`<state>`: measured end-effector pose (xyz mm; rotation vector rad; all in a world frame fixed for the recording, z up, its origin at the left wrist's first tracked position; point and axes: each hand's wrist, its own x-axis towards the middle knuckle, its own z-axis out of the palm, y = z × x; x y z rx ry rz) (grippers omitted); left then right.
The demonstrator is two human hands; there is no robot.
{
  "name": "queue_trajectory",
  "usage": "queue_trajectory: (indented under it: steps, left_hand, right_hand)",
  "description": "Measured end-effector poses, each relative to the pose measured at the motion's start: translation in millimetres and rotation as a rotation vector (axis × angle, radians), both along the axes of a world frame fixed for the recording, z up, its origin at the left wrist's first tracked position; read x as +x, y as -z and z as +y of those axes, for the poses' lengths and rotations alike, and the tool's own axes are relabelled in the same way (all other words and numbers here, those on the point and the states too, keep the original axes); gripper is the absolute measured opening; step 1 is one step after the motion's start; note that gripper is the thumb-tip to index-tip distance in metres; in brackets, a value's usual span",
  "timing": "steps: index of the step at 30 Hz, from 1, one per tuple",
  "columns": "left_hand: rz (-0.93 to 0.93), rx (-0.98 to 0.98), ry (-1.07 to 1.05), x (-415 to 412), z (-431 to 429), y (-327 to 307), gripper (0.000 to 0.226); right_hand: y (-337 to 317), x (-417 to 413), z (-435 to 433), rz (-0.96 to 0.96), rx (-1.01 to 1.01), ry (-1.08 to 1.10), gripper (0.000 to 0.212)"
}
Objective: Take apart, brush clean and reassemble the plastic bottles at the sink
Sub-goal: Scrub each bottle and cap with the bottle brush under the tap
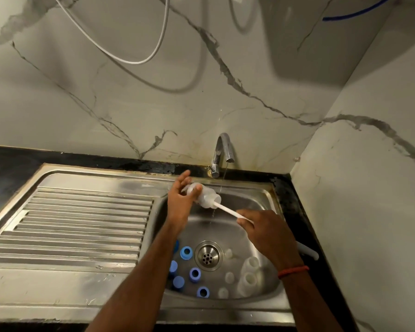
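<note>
Nearest the lens, the front rim of the stainless steel sink runs under both forearms. At the left is its ribbed draining board, and round blue plastic caps lie in the basin beside it. Above them the left hand holds a small translucent plastic bottle on its side over the basin, thumb pressed across it and fingers behind. A thin white brush handle enters the bottle's mouth, and the right hand has its fingers clenched around the handle's outer end. A thin stream of water falls from the chrome tap just beyond. Clear bottle parts lie at the basin's right. The bottle looks light, thin-walled and wet, so it is probably slippery and easily squashed. A hold round its body near the mouth should steady it.
</note>
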<state>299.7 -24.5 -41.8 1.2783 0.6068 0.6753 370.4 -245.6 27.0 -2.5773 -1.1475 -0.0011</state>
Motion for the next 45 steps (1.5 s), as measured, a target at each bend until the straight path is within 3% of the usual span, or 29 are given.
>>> queue_trajectory:
  steps: [2,5,8,13,15,18,20,25,31,33,36,38,42,45]
  left_hand:
    - [0.015,-0.413,-0.091,2.7,-12.3,-1.0,0.052]
    - [-0.036,-0.94,-0.033,0.7,-21.1,-2.9,0.049]
    - [-0.097,-1.085,-0.079,-0.8,-13.4,1.2,0.049]
    - [-0.137,-1.033,-0.184,7.8,-9.9,-4.6,0.042]
    - [-0.166,-1.014,-0.214,8.6,-6.1,-3.3,0.043]
    - [-0.214,-1.035,-0.246,4.5,-2.1,0.9,0.023]
    - [-0.217,-1.018,-0.27,5.3,-3.3,1.2,0.013]
    - [-0.209,-0.928,-0.246,9.7,-7.3,-11.2,0.011]
    - [-0.243,-0.91,-0.274,1.7,-7.9,-19.6,0.01]
    - [-0.235,-0.878,-0.286,5.6,-6.9,-24.7,0.01]
    - [-0.228,-0.809,-0.286,16.0,-8.7,-40.9,0.013]
    - [-0.28,-0.825,-0.27,18.1,-5.8,-44.4,0.022]
    - [-0.273,-0.879,-0.22,4.7,-1.9,-29.3,0.031]
    - [-0.222,-0.804,-0.291,7.3,-4.9,-33.1,0.014]
  right_hand:
    - [-2.1,-4.1,5.6,-0.028,-0.011,-0.031,0.033]
    - [-2.1,-13.3,14.3,-0.122,-0.075,-0.085,0.035]
    - [2.8,-11.5,14.1,-0.196,-0.105,-0.035,0.034]
    - [14.1,-26.1,23.1,-0.365,-0.118,0.012,0.024]
    - [12.6,-26.0,26.7,-0.236,-0.132,-0.049,0.026]
    - [-3.5,-5.3,22.2,0.155,-0.101,-0.128,0.024]
    - [-8.9,3.9,15.5,0.242,-0.01,-0.087,0.023]
    - [9.1,-11.0,19.5,-0.076,-0.068,-0.012,0.028]
    - [-1.4,-2.5,13.5,0.293,-0.034,-0.208,0.027]
    - [-5.1,3.5,11.2,0.225,0.048,-0.109,0.025]
    - [3.8,-9.5,18.3,0.005,0.01,0.013,0.028]
    - [9.0,-23.4,24.4,0.027,-0.012,0.006,0.028]
    - [-6.2,-9.3,16.5,0.248,-0.019,-0.123,0.029]
    - [-8.8,0.5,17.8,0.111,0.0,-0.02,0.029]
